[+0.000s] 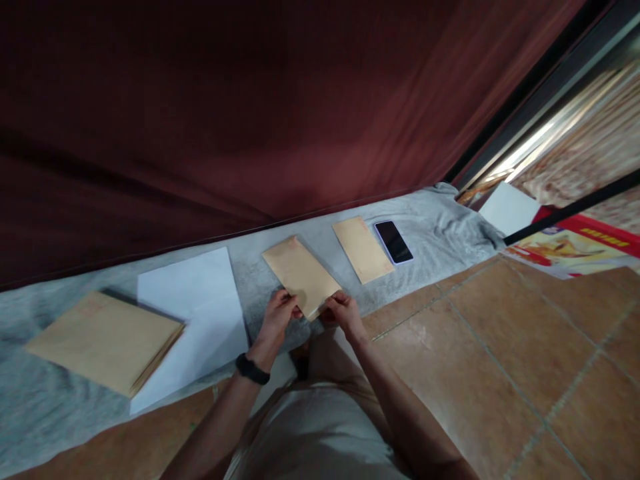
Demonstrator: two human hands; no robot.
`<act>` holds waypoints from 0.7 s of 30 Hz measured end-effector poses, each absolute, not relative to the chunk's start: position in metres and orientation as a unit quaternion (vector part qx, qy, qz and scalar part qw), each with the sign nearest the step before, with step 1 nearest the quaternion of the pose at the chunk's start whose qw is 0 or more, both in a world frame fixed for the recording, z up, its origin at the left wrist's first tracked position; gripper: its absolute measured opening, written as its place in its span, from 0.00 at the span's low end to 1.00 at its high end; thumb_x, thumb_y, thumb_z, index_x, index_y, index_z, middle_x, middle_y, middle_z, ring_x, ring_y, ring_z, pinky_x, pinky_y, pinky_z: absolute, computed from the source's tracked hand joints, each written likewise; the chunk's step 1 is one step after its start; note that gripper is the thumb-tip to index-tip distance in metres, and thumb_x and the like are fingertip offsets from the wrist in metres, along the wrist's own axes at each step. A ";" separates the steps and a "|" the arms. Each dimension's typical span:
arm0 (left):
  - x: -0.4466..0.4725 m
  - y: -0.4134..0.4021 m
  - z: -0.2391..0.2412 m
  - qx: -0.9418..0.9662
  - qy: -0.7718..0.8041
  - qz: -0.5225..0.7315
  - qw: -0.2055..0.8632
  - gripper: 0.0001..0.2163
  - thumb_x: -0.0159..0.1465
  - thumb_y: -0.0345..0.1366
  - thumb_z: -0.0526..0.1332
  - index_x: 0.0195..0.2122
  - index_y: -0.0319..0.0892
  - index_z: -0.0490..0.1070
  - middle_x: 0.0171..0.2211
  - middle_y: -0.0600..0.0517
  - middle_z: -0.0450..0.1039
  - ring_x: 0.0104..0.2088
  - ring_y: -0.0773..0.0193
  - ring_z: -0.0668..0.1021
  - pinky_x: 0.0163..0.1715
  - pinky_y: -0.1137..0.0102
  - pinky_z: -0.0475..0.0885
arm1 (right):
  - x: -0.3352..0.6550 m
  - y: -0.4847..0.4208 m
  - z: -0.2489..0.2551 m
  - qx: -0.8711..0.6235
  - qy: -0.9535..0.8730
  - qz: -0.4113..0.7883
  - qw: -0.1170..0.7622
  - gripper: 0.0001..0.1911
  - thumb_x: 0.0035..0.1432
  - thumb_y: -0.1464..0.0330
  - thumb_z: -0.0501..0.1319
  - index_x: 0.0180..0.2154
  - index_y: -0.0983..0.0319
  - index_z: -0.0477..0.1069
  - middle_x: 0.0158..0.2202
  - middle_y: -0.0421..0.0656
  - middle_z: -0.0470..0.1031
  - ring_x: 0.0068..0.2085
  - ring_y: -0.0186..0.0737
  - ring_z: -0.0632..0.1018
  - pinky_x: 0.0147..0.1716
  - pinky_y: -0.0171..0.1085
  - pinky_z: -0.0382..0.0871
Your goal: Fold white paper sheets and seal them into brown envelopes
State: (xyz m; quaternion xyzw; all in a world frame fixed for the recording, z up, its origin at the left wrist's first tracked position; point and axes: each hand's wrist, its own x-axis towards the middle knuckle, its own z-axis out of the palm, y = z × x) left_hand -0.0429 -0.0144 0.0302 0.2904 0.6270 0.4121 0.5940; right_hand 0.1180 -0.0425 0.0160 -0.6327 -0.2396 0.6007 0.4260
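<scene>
A tan paper envelope lies at a slant in front of me, its near end held between both hands. My left hand pinches the envelope's near left edge. At the near right corner, my right hand grips it with bent fingers. Just right of it, a second tan envelope lies flat on the grey cloth. To the left, a stack of tan envelopes rests partly on white paper sheets.
A phone with a dark screen lies beyond the second envelope. Grey cloth covers the narrow surface, backed by a dark red curtain. Tiled floor extends to the right, with a red and yellow printed box and a dark bar.
</scene>
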 end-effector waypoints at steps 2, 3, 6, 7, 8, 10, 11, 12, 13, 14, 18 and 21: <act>-0.043 -0.014 0.028 0.295 0.633 0.412 0.586 0.11 0.49 0.33 0.68 0.34 0.43 0.72 0.25 0.56 0.75 0.21 0.68 0.75 0.21 0.74 0.70 | 0.120 -0.039 0.019 -0.636 -0.239 0.607 0.413 0.09 0.44 0.61 0.64 0.25 0.59 0.69 0.19 0.35 0.74 0.20 0.35 0.75 0.19 0.32 0.70; -0.043 -0.014 0.027 0.298 0.635 0.412 0.582 0.11 0.50 0.33 0.68 0.35 0.43 0.72 0.25 0.56 0.75 0.20 0.68 0.75 0.20 0.74 0.70 | 0.121 -0.038 0.020 -0.636 -0.239 0.611 0.406 0.09 0.44 0.62 0.64 0.25 0.59 0.69 0.18 0.35 0.73 0.20 0.35 0.75 0.18 0.32 0.70; -0.043 -0.014 0.024 0.309 0.642 0.410 0.569 0.11 0.51 0.33 0.68 0.35 0.42 0.71 0.25 0.57 0.74 0.18 0.69 0.74 0.19 0.74 0.68 | 0.126 -0.037 0.025 -0.632 -0.243 0.625 0.389 0.09 0.45 0.61 0.64 0.27 0.60 0.71 0.20 0.36 0.75 0.19 0.36 0.75 0.17 0.33 0.70; -0.043 -0.013 0.023 0.314 0.643 0.409 0.565 0.11 0.51 0.33 0.67 0.36 0.42 0.70 0.25 0.57 0.74 0.18 0.69 0.74 0.19 0.75 0.68 | 0.128 -0.038 0.025 -0.628 -0.246 0.631 0.384 0.10 0.45 0.61 0.65 0.28 0.60 0.72 0.22 0.37 0.76 0.20 0.36 0.75 0.17 0.33 0.70; -0.044 -0.013 0.022 0.320 0.645 0.409 0.561 0.12 0.51 0.33 0.67 0.37 0.42 0.70 0.25 0.57 0.74 0.18 0.69 0.74 0.19 0.75 0.68 | 0.131 -0.041 0.025 -0.624 -0.253 0.634 0.380 0.11 0.47 0.60 0.65 0.30 0.60 0.73 0.23 0.38 0.77 0.20 0.37 0.76 0.17 0.33 0.70; -0.045 -0.011 0.020 0.331 0.648 0.407 0.552 0.12 0.52 0.32 0.65 0.38 0.43 0.69 0.25 0.58 0.74 0.18 0.69 0.74 0.18 0.75 0.68 | 0.140 -0.047 0.023 -0.618 -0.286 0.626 0.381 0.13 0.51 0.57 0.64 0.33 0.60 0.75 0.27 0.41 0.79 0.22 0.37 0.76 0.19 0.34 0.71; -0.046 -0.010 0.019 0.337 0.651 0.405 0.547 0.12 0.53 0.32 0.65 0.38 0.43 0.68 0.25 0.58 0.74 0.17 0.69 0.73 0.18 0.75 0.67 | 0.144 -0.051 0.021 -0.617 -0.314 0.609 0.387 0.14 0.53 0.56 0.63 0.35 0.60 0.76 0.29 0.42 0.80 0.23 0.38 0.76 0.21 0.35 0.72; -0.048 -0.009 0.017 0.343 0.654 0.402 0.542 0.11 0.53 0.31 0.64 0.38 0.43 0.68 0.24 0.58 0.73 0.16 0.69 0.73 0.18 0.75 0.67 | 0.149 -0.056 0.018 -0.620 -0.349 0.580 0.397 0.15 0.56 0.56 0.61 0.36 0.60 0.76 0.31 0.43 0.80 0.25 0.38 0.77 0.24 0.36 0.73; -0.049 -0.009 0.016 0.350 0.656 0.398 0.537 0.11 0.54 0.31 0.63 0.39 0.43 0.67 0.24 0.59 0.73 0.16 0.69 0.72 0.17 0.75 0.66 | 0.155 -0.060 0.016 -0.626 -0.391 0.537 0.408 0.15 0.59 0.57 0.60 0.38 0.61 0.76 0.33 0.44 0.80 0.28 0.40 0.79 0.28 0.38 0.75; -0.050 -0.008 0.015 0.357 0.659 0.394 0.533 0.11 0.54 0.31 0.63 0.39 0.43 0.67 0.23 0.59 0.72 0.15 0.69 0.71 0.16 0.74 0.65 | 0.159 -0.063 0.015 -0.630 -0.438 0.487 0.417 0.15 0.61 0.58 0.58 0.41 0.61 0.77 0.36 0.45 0.81 0.33 0.41 0.80 0.33 0.40 0.77; -0.057 -0.008 0.015 0.389 0.668 0.372 0.514 0.11 0.57 0.29 0.60 0.41 0.44 0.66 0.21 0.60 0.70 0.15 0.68 0.71 0.16 0.74 0.64 | 0.170 -0.068 0.013 -0.578 -0.635 0.302 0.414 0.17 0.68 0.66 0.54 0.54 0.60 0.74 0.56 0.50 0.76 0.57 0.45 0.76 0.58 0.47 0.71; -0.062 -0.011 0.018 0.407 0.679 0.355 0.497 0.13 0.59 0.29 0.60 0.46 0.44 0.66 0.22 0.60 0.71 0.17 0.66 0.72 0.18 0.73 0.65 | 0.168 -0.064 0.010 -0.506 -0.731 0.251 0.382 0.22 0.70 0.71 0.52 0.62 0.58 0.69 0.64 0.49 0.70 0.65 0.44 0.69 0.65 0.50 0.65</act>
